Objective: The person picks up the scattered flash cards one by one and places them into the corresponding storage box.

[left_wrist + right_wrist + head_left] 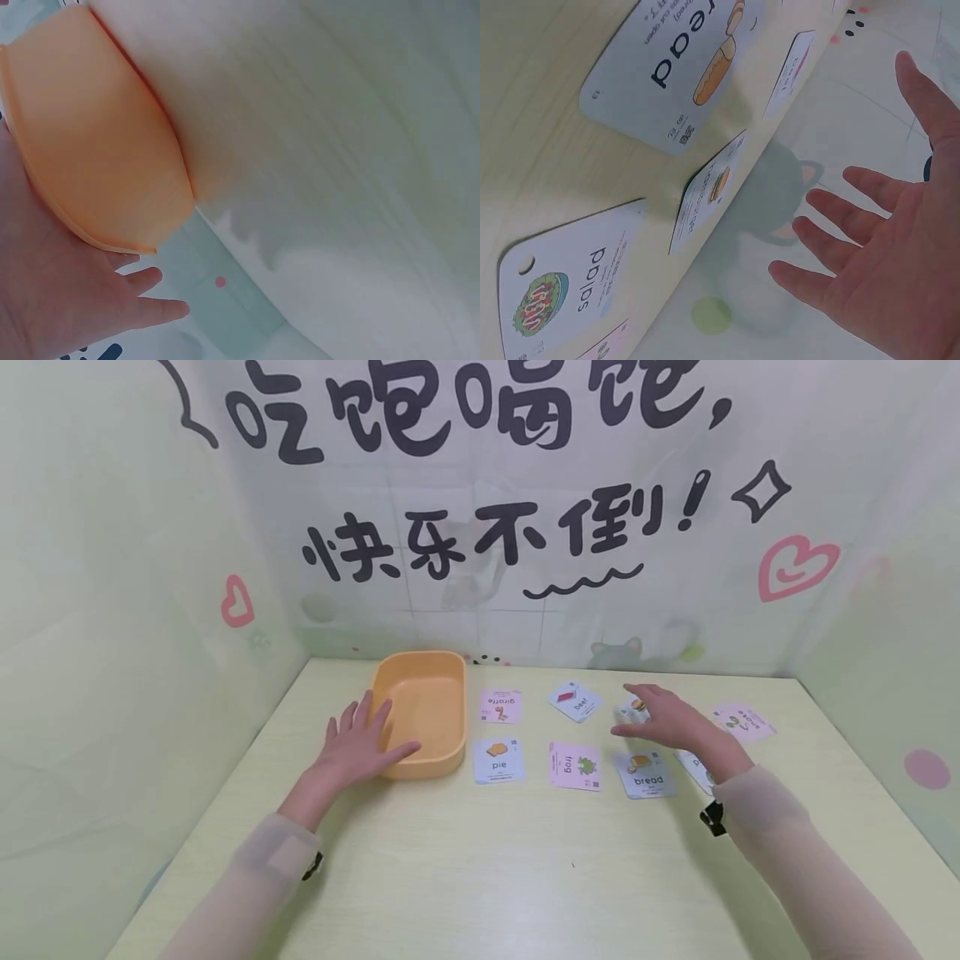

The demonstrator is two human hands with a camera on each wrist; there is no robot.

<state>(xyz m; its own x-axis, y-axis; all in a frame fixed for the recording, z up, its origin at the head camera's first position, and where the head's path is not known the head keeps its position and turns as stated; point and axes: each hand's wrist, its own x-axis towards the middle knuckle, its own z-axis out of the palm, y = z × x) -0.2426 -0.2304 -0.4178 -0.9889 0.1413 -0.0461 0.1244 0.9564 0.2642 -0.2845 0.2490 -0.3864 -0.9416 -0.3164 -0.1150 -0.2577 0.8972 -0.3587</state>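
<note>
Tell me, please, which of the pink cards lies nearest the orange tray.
The giraffe card, just right of the orange tray; the frog card and snake card lie farther right.

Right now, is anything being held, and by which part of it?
Nothing is held: the left hand is at the orange tray, fingers spread, and the right hand hovers empty near the hamburger card.

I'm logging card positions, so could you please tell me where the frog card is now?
In the head view, the frog card lies on the table right of centre, between the pie card and the bread card.
</note>
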